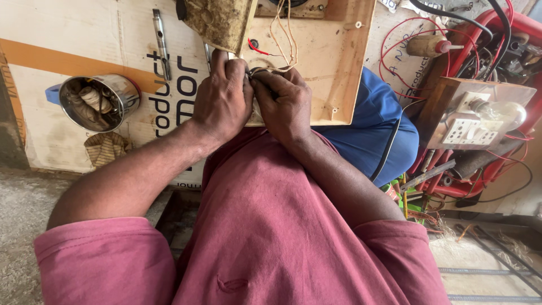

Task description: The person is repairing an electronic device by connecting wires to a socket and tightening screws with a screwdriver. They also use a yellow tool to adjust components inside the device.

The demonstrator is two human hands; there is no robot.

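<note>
We find the left hand (222,99) and right hand (284,104) pinched together on thin wires (280,34) over the wooden board (330,62); fingertips hide the join, so we cannot tell the exact hold.

Count: two hands (223,96) at work, one steel cup (101,101), one glass bulb (501,113), one wooden board (322,62), one metal rod (161,42).

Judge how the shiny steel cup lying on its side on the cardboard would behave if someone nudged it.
The steel cup lies on its side with a round wall, so it would probably roll rather than slide. It looks thin-walled, likely light for its size. The cloth-like scraps stuffed inside might shift or spill from the open mouth.
</note>
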